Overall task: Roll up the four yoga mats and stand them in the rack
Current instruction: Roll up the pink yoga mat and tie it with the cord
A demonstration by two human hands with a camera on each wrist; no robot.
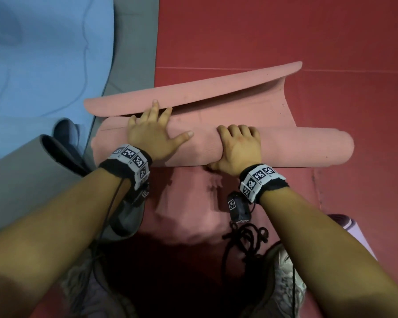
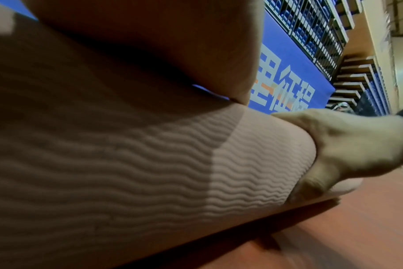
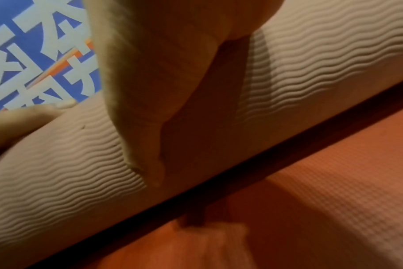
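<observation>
From the head view, a pink foam yoga mat [image 1: 274, 145], almost fully rolled, lies crosswise on the red textured floor [image 1: 285, 37], its last loose flap curling up along the far side of the roll. The left hand [image 1: 152, 131] lies flat on top of the roll near its left end, fingers straight and spread, fingertips reaching the flap's edge. The right hand [image 1: 239, 148] curls over the middle of the roll, knuckles up, thumb tucked under the near side. A light blue mat [image 1: 44, 53] lies spread at the far left over a grey mat [image 1: 133, 42], and a rolled lilac mat [image 1: 352, 228] shows beside the right forearm.

The left wrist view adds the pink mat's wavy ribbed surface and the right hand [image 2: 347, 151] clamped around the roll, with a blue wall banner with pale characters [image 2: 285, 76] and stepped seating [image 2: 357, 81] behind.

The right wrist view shows the right thumb pressed down the ribbed roll towards the floor, and the left hand's fingers [image 3: 23, 120] resting on the roll's top.
</observation>
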